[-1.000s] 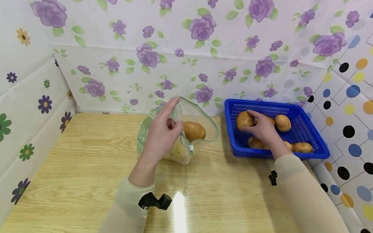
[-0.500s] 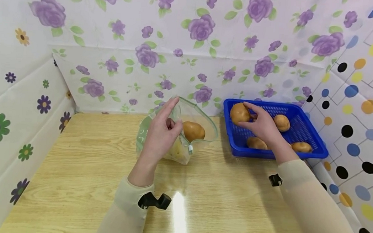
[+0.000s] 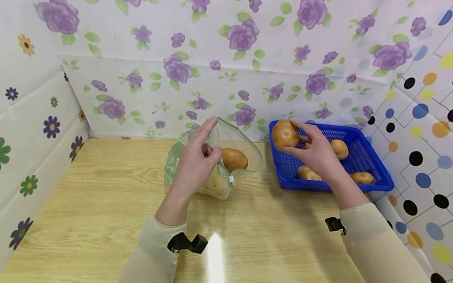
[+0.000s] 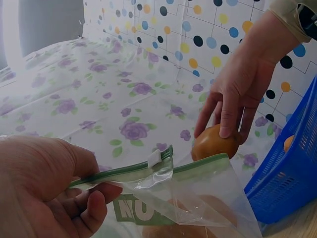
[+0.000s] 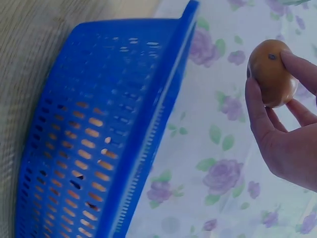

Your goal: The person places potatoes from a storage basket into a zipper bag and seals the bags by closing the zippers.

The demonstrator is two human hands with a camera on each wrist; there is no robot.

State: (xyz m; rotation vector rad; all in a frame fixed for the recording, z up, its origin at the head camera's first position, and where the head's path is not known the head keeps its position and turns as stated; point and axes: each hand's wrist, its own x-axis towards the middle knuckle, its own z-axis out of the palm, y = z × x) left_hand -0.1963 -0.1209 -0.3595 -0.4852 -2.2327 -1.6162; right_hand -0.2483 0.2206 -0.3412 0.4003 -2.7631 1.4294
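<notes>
My right hand (image 3: 313, 150) holds a smooth brown potato (image 3: 285, 135) by its fingertips and thumb, above the left rim of a blue plastic basket (image 3: 279, 175). In the right wrist view the same potato (image 5: 272, 74) shows a small dark spot. My left hand (image 3: 196, 161) pinches the edge of a clear zip bag (image 4: 198, 198) with a green seal and a white slider (image 4: 154, 157). The bag's mouth gapes toward the basket. Inside it lies a potato (image 3: 234, 160), with a paler one (image 3: 215, 183) lower down. My left palm hides part of the bag.
Several potatoes remain in the basket, among them one at the back (image 3: 340, 149) and one at the front right (image 3: 362, 178). A wood-grain table (image 3: 128, 222) lies under everything. Flowered and dotted sheets (image 3: 425, 140) enclose the back and sides.
My right hand has lifted the potato out from among the others and carried it up and left to the basket's rim. The left hand and bag have stayed in place.
</notes>
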